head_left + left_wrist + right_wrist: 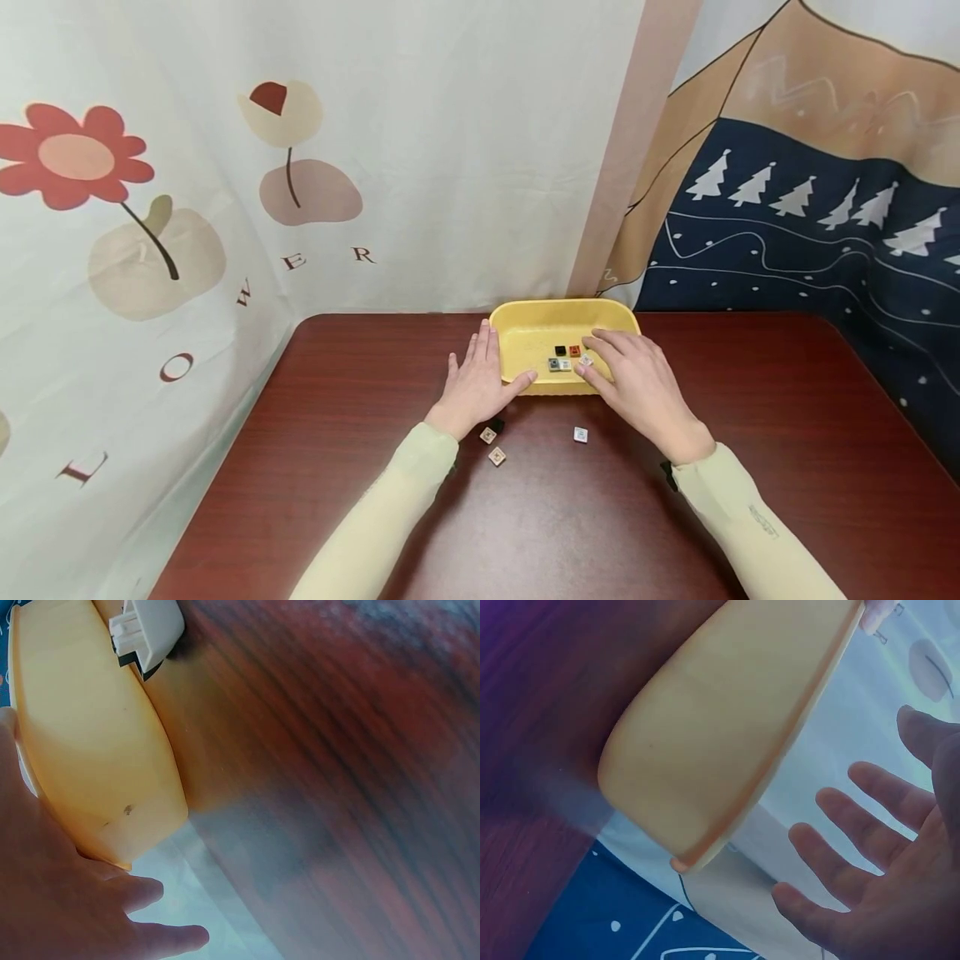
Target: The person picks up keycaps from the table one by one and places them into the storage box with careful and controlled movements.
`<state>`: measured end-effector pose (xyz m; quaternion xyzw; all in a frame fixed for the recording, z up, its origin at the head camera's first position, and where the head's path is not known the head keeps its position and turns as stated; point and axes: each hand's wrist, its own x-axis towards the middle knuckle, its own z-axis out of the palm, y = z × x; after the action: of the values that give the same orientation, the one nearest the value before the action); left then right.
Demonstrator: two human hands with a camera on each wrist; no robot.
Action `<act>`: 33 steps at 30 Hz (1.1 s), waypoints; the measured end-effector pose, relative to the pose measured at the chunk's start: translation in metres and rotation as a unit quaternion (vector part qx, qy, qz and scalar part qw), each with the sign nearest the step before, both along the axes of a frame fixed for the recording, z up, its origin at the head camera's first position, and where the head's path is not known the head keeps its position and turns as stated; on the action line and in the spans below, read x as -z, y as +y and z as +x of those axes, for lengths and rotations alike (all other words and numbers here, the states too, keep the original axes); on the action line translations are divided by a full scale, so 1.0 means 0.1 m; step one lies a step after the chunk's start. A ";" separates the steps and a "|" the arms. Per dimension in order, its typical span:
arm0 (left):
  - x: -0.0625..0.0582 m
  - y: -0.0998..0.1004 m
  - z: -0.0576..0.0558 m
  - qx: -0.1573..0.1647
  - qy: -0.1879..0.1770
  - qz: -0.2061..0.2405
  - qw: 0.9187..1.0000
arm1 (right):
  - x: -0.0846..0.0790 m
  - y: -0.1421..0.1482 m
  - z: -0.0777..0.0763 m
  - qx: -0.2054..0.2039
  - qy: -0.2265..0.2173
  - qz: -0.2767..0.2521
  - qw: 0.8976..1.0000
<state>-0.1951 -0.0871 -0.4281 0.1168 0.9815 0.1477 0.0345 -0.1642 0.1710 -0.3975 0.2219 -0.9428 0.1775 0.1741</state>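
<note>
My left hand (476,379) lies along the left end of a yellow tray (525,333), fingers straight and thumb over the front rim. Over the tray's right side my right hand (647,393) hovers with bent fingers. Its fingers are apart with nothing between them in the right wrist view. Inside the tray are a black keycap (560,351), a red keycap (574,351), a grey keycap (553,364) and white ones. One white keycap (586,360) shows between the right thumb and fingertips, apart from them.
On the dark red table (570,517), a white keycap (581,435) lies before the tray. Two beige keycaps (497,457) and a black keycap (498,425) lie near my left wrist. Printed curtains (465,208) hang behind the table's back edge.
</note>
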 end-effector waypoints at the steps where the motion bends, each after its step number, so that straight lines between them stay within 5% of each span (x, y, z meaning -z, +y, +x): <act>1: 0.00 0.00 0.00 0.000 0.001 0.000 1.000 | 0.01 0.01 0.02 -0.003 0.000 0.001 1.000; 18: 0.01 0.00 -0.01 0.001 0.009 -0.003 1.000 | 0.14 0.03 0.41 -0.081 0.045 0.007 0.996; 33: 0.01 0.01 -0.01 0.002 0.012 -0.004 1.000 | 0.36 0.01 0.53 -0.173 0.073 0.017 0.982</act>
<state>-0.1962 -0.0866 -0.4293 0.1199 0.9822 0.1423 0.0237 -0.1107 0.1719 -0.4337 0.3966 -0.8780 0.1723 0.2054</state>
